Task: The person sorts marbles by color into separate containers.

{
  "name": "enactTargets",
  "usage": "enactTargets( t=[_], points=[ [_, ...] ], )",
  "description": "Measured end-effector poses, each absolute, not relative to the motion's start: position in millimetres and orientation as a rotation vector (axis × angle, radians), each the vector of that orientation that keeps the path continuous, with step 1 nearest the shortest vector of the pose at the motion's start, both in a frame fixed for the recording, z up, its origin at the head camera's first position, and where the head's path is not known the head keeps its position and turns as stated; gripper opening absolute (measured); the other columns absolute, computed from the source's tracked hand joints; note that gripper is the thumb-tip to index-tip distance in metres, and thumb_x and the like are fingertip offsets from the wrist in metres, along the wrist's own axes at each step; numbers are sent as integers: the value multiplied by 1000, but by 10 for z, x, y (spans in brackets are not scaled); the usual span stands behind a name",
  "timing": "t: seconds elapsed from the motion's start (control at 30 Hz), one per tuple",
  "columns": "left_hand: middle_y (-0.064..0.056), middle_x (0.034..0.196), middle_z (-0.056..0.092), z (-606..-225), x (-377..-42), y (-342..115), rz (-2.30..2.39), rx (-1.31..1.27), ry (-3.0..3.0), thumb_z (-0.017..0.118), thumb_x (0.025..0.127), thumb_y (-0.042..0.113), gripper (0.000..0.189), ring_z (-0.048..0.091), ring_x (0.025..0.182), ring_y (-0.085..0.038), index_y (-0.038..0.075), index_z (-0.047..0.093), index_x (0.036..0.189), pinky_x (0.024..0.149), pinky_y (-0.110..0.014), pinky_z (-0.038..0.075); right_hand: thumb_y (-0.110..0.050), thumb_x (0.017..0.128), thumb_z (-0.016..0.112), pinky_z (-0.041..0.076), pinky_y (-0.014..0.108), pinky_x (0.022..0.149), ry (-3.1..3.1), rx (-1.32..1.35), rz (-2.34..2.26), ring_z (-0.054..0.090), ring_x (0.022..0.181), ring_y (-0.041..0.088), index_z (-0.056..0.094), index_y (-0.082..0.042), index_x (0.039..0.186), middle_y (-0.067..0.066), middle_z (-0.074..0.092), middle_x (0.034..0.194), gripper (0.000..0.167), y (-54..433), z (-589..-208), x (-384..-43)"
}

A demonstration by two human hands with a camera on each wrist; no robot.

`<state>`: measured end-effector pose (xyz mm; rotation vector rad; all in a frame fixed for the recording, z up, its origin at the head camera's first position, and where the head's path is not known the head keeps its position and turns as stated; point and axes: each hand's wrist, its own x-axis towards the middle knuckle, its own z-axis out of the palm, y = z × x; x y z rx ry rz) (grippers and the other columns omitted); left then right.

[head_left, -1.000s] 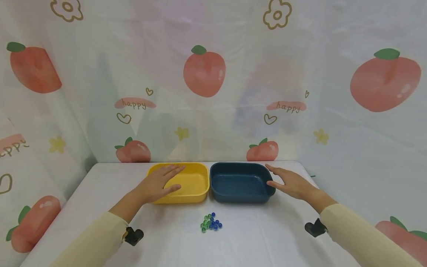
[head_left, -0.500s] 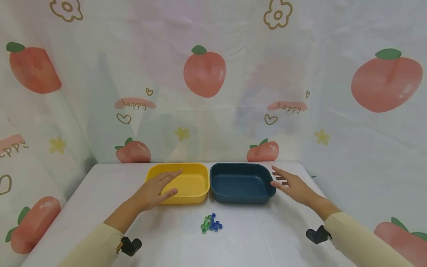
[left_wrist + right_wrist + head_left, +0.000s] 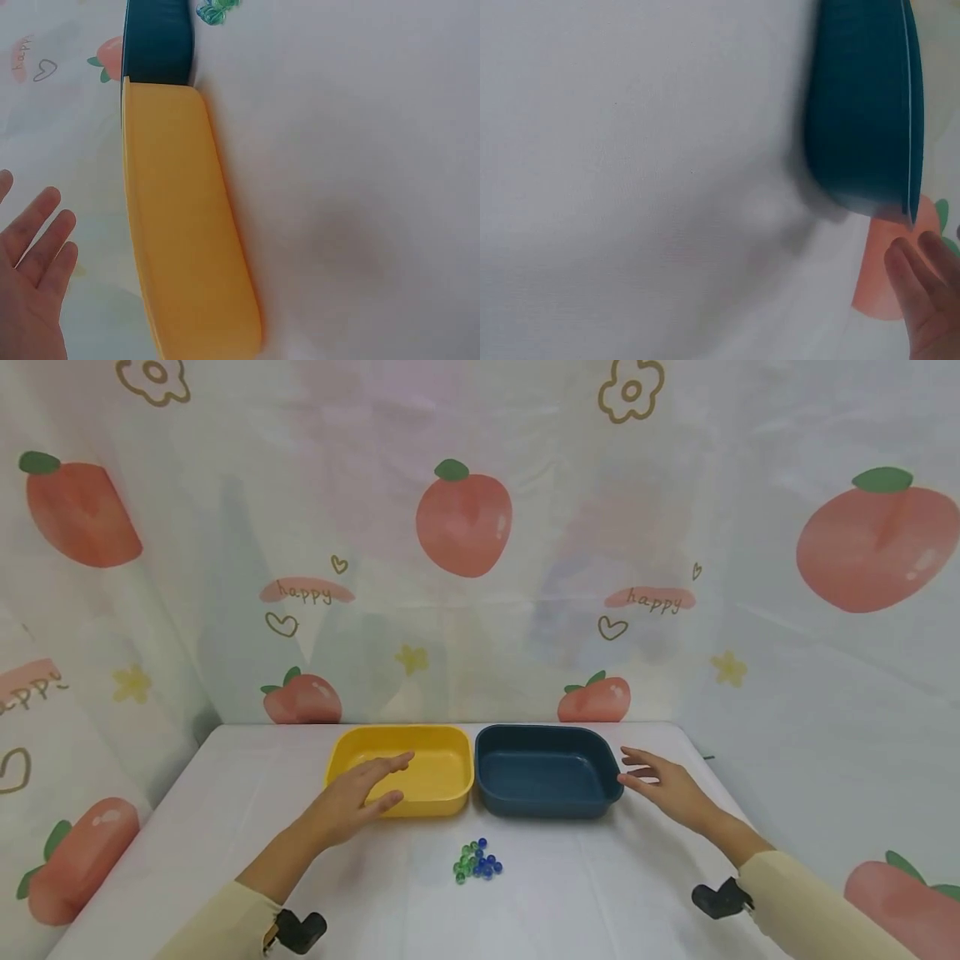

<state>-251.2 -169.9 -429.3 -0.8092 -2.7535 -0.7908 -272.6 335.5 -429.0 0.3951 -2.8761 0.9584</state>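
My left hand [image 3: 348, 797] hovers over the near left side of a yellow plastic bin [image 3: 442, 764], fingers extended and holding nothing. Beside that bin stands a dark blue bin [image 3: 543, 772]. At its right end is my right hand [image 3: 671, 789], fingers loosely bent, with nothing in its grasp. In front of the bins lies a small cluster of green glass marbles [image 3: 466, 862] and blue glass marbles [image 3: 489, 865]. The left wrist view shows the yellow bin's side [image 3: 187, 225] with my spread fingers [image 3: 45, 247] past its rim. Both bins hold nothing.
White cloth covers the table [image 3: 570, 902], with a fruit-printed curtain [image 3: 465, 635] behind it and at both sides. A black device [image 3: 300, 931] is strapped at the left wrist, and another black device [image 3: 722, 899] at the right.
Both hands have drawn back a little toward me. The right one has also shifted right, off the blue bin's rim, its fingers more bent. Bins and marbles stay put.
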Motion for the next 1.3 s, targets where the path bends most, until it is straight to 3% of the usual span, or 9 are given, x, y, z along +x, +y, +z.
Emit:
enactTargets(
  t=[0.23, 0.53, 0.8, 0.97, 1.17, 1.3],
  points=[
    [3, 132, 63, -4362, -2468, -1704, -899, -820, -2702, 53, 99, 47, 56, 55, 127, -24, 30, 40, 151, 105, -53, 44, -32, 96, 64, 57, 51, 86, -2865, 377, 959, 61, 113, 42, 49, 0, 141, 26, 56, 135, 58, 3364, -4356, -2686],
    [3, 121, 69, -4492, -2430, -1667, -970, -755, -2663, 54, 98, 48, 55, 65, 108, -18, 22, 49, 146, 95, -43, 54, -30, 96, 64, 58, 47, 84, -2873, 323, 974, 61, 112, 41, 47, 2, 141, 28, 56, 134, 58, 3338, -4457, -2671],
    [-2, 112, 72, -4619, -2420, -1646, -1024, -826, -2559, 62, 97, 30, 49, 67, 101, -12, 13, 53, 142, 92, -38, 55, -31, 97, 63, 58, 45, 84, -2878, 283, 1000, 61, 111, 41, 45, 5, 142, 27, 58, 131, 60, 3321, -4511, -2656],
    [-2, 111, 72, -4679, -2411, -1615, -1066, -818, -2555, 61, 97, 37, 52, 66, 98, -8, 12, 54, 142, 91, -36, 56, -31, 97, 63, 59, 44, 84, -2885, 239, 1026, 63, 109, 38, 45, 7, 141, 27, 60, 128, 61, 3304, -4544, -2657],
    [1, 111, 72, -4764, -2401, -1580, -1080, -779, -2575, 59, 97, 42, 53, 65, 98, -4, 14, 54, 141, 92, -33, 55, -30, 96, 64, 58, 33, 78, -2874, 209, 1025, 67, 100, 30, 48, 7, 139, 24, 63, 121, 59, 3275, -4595, -2657],
    [-1, 108, 73, -4791, -2381, -1556, -1119, -793, -2518, 65, 95, 32, 49, 66, 95, -4, 11, 57, 139, 90, -33, 56, -30, 96, 64, 55, 24, 74, -2858, 198, 1024, 69, 93, 24, 48, 7, 139, 21, 65, 118, 59, 3258, -4625, -2653]
  ],
)
